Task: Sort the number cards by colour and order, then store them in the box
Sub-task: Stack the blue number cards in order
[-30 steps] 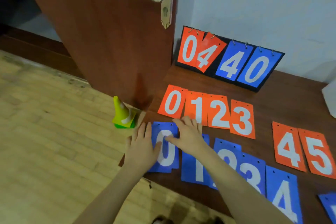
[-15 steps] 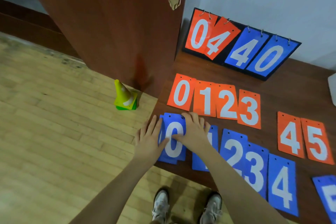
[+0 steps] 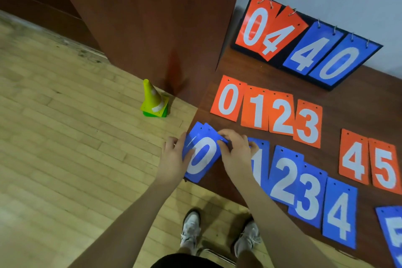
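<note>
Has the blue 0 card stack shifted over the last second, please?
Yes. The blue 0 stack has tilted clockwise, its bottom edge swinging away from the blue 1 card, gripped by left hand and right hand.

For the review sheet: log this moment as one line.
phase: squaring blue 0 stack | left hand: grips blue 0 cards | right hand: pinches same stack | table: other cards laid out

A yellow plastic cone (image 3: 152,99) is being supported by a green base on the wooden-plank floor (image 3: 65,137), beside a brown wooden door (image 3: 141,17).
</note>
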Motion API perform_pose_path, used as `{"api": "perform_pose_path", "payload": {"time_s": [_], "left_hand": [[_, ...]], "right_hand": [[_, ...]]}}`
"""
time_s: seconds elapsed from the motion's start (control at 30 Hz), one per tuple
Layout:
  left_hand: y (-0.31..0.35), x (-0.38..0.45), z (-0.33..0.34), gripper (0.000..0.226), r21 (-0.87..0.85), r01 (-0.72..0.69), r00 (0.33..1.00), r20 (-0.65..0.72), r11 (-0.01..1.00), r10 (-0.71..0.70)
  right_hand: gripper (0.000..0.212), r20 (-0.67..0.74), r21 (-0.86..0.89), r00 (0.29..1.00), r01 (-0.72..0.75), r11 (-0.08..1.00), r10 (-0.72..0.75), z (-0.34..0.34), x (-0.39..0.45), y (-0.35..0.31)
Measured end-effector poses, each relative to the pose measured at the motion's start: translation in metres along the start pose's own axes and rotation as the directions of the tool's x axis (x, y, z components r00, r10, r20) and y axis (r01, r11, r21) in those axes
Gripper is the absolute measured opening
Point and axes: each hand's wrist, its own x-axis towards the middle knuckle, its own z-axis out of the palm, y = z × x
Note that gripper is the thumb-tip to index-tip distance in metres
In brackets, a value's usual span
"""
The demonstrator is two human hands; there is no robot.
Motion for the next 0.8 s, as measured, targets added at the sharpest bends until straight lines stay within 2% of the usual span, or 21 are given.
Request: {"api": "perform_pose_path", "payload": {"time_s": [0.17, 0.33, 0.4, 0.57, 0.67, 0.73, 0.8], "left_hand": [[-0.008, 0.0, -0.002, 0.04, -0.049, -0.04, 0.997, -0.062, 0.998, 0.037], [-0.017, -0.002, -0.01, 0.042, 0.171, -0.141, 0.985, -0.074, 0.975, 0.156], [-0.015, -0.002, -0.013, 0.037, 0.199, -0.185, 0.978, -0.064, 0.962, 0.201], [-0.002, -0.006, -0.02, 0.039, -0.008, -0.179, 0.982, -0.071, 0.984, 0.178], [0.011, -0.006, -0.024, 0.042, -0.071, -0.188, 0.979, -0.095, 0.98, 0.181], [0.024, -0.006, -0.025, 0.044, -0.12, -0.203, 0.977, -0.092, 0.972, 0.192], [0.039, -0.007, -0.023, 0.044, -0.187, -0.236, 0.97, -0.112, 0.954, 0.217]], "right_hand": [[0.018, 0.078, -0.038, 0.995, -0.057, 0.998, 0.06, 0.015, -0.004, 0.006], [0.019, 0.074, 0.008, 0.997, -0.019, 1.0, 0.019, 0.027, -0.01, 0.004], [0.02, 0.073, 0.023, 0.997, -0.007, 1.0, 0.005, 0.029, -0.013, 0.001], [0.027, 0.075, 0.024, 0.996, -0.049, 0.999, 0.047, 0.019, -0.015, 0.001], [0.043, 0.038, 0.04, 0.994, -0.099, 0.994, 0.098, 0.0, -0.015, 0.009], [0.053, 0.076, 0.154, 0.985, -0.164, 0.974, 0.153, -0.016, -0.015, 0.012], [0.059, 0.158, 0.345, 0.967, -0.242, 0.907, 0.198, -0.027, -0.018, 0.01]]}}
